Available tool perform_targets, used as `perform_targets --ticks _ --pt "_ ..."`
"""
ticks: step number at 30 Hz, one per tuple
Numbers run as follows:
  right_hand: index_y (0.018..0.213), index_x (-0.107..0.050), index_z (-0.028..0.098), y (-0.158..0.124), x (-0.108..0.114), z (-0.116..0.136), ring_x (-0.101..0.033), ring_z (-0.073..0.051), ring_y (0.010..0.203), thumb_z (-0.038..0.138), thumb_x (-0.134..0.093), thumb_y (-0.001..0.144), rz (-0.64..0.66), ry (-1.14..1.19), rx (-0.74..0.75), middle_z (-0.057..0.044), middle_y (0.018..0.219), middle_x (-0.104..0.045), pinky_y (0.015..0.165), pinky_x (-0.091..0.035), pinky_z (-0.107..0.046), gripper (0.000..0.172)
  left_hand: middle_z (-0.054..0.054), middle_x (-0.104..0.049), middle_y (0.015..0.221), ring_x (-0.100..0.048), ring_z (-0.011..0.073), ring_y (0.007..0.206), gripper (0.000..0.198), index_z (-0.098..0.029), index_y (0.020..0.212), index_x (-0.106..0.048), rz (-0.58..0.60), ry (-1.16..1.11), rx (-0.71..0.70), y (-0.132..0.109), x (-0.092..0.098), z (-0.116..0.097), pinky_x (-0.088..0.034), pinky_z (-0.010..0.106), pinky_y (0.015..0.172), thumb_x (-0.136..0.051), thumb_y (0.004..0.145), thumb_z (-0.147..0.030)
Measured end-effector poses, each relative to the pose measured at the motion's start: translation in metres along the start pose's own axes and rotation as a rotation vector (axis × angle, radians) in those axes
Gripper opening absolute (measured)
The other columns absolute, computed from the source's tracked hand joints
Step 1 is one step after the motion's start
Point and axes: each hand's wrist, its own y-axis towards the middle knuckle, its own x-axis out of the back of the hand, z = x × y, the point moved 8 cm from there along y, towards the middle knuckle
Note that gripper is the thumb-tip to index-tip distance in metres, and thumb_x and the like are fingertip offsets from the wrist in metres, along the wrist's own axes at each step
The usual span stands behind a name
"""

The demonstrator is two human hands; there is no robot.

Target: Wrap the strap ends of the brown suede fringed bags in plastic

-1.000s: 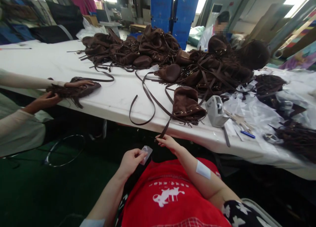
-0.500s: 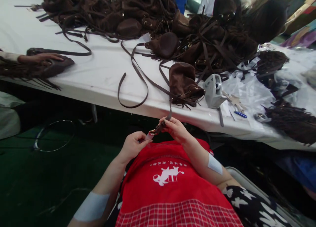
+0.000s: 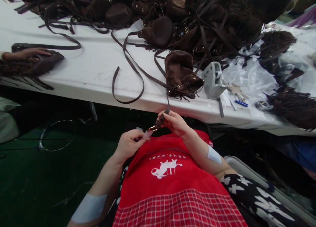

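Observation:
My right hand point(image 3: 176, 122) pinches the end of a dark brown strap point(image 3: 168, 106), close to its gold-coloured metal buckle point(image 3: 153, 129). A pale, thin strip point(image 3: 147, 134) touches the buckle, and the fingers of my left hand point(image 3: 130, 143) are closed on it; what the strip is made of I cannot tell. Both hands are just above my lap, in front of the table edge. From my right hand the strap runs up to a brown suede drawstring bag point(image 3: 179, 72) lying on the table, its free end curling to the left.
The white-covered table point(image 3: 91, 72) bears a heap of brown fringed bags point(image 3: 118, 15) along the back. Right of the near bag are a grey tape dispenser point(image 3: 212, 80), a blue pen point(image 3: 241, 103) and clear plastic wrapping point(image 3: 259, 77). Another person's hand point(image 3: 31, 53) rests on a bag at left.
The view has shifted, so the table sits higher in it. More of the gold buckle shows between my hands, and the left hand with the pale strip is slightly farther from the right.

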Motion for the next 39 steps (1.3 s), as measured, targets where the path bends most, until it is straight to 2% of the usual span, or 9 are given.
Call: perform_targets --ticks 5,8,12,15,19,25,30,36,39 --pt "0.095 -0.065 0.017 -0.002 0.0 -0.002 -0.067 -0.015 0.078 0.045 -0.072 0.077 0.062 0.005 -0.01 -0.004 0.087 -0.07 0.063 -0.051 -0.022 0.033 0.003 -0.067 0.071 -0.057 0.013 0.063 0.017 -0.018 0.078 -0.072 0.006 0.018 -0.004 0.004 0.0 -0.006 -0.042 0.023 0.058 -0.068 0.079 -0.034" --pt "0.1 -0.064 0.018 -0.005 -0.004 -0.002 -0.067 -0.016 0.083 0.043 -0.07 0.079 0.129 0.013 -0.022 -0.006 0.093 -0.07 0.069 -0.053 -0.026 0.033 0.001 -0.065 0.067 -0.055 0.0117 0.059 0.019 -0.018 0.074 -0.071 0.006 0.003 0.001 0.006 0.0 -0.01 -0.04 0.022 0.054 -0.067 0.08 -0.035" --pt "0.11 -0.062 0.019 -0.007 -0.01 -0.005 -0.067 -0.018 0.089 0.028 -0.082 0.068 0.217 -0.041 -0.012 -0.005 0.099 -0.07 0.081 -0.055 -0.032 0.047 -0.001 -0.062 0.063 -0.053 0.0104 0.056 0.022 -0.018 0.07 -0.069 -0.001 0.02 0.009 0.009 -0.001 -0.012 -0.038 0.021 0.052 -0.066 0.081 -0.036" --pt "0.107 -0.062 0.02 -0.005 -0.008 -0.005 -0.068 -0.016 0.085 0.02 -0.084 0.062 0.19 -0.079 0.045 -0.003 0.095 -0.071 0.081 -0.055 -0.031 0.05 -0.001 -0.063 0.064 -0.053 0.0102 0.057 0.021 -0.018 0.071 -0.07 0.02 0.033 0.04 0.008 -0.004 -0.007 -0.038 0.021 0.053 -0.066 0.081 -0.036" --pt "0.095 -0.065 0.02 -0.004 -0.004 0.0 -0.067 -0.015 0.083 0.021 -0.083 0.065 0.12 -0.143 0.121 -0.002 0.092 -0.07 0.081 -0.055 -0.029 0.035 0.0 -0.065 0.065 -0.055 0.0111 0.057 0.02 -0.018 0.071 -0.07 0.031 0.025 0.119 0.005 -0.007 0.003 -0.039 0.021 0.054 -0.067 0.079 -0.036" --pt "0.09 -0.064 0.021 -0.004 -0.004 0.0 -0.066 -0.015 0.086 0.028 -0.078 0.073 0.134 -0.172 0.123 -0.001 0.096 -0.067 0.08 -0.056 -0.031 0.023 0.001 -0.068 0.067 -0.058 0.0127 0.057 0.025 -0.017 0.074 -0.072 0.01 -0.066 0.245 0.003 -0.01 0.016 -0.042 0.021 0.053 -0.067 0.076 -0.041" --pt "0.092 -0.06 0.021 -0.004 -0.008 -0.006 -0.068 -0.017 0.089 0.032 -0.075 0.077 0.183 -0.134 0.076 -0.002 0.1 -0.065 0.079 -0.057 -0.033 0.025 0.002 -0.068 0.067 -0.058 0.0126 0.059 0.027 -0.017 0.073 -0.072 0.034 -0.071 0.225 0.003 -0.012 0.014 -0.042 0.02 0.053 -0.067 0.076 -0.043" --pt "0.093 -0.054 0.022 -0.006 -0.007 -0.007 -0.069 -0.02 0.09 0.036 -0.075 0.077 0.155 -0.098 0.053 -0.001 0.1 -0.064 0.08 -0.058 -0.039 0.03 0.001 -0.068 0.067 -0.058 0.0123 0.059 0.025 -0.016 0.073 -0.072 0.014 -0.082 0.222 0.001 -0.011 0.017 -0.043 0.02 0.054 -0.066 0.077 -0.041" --pt "0.096 -0.052 0.023 -0.008 -0.009 -0.009 -0.069 -0.021 0.09 0.038 -0.071 0.081 0.154 -0.07 0.038 -0.001 0.099 -0.065 0.076 -0.059 -0.04 0.029 0.001 -0.067 0.068 -0.058 0.0128 0.06 0.024 -0.016 0.072 -0.071 -0.001 -0.074 0.213 0.0 -0.011 0.019 -0.044 0.021 0.056 -0.066 0.077 -0.038"
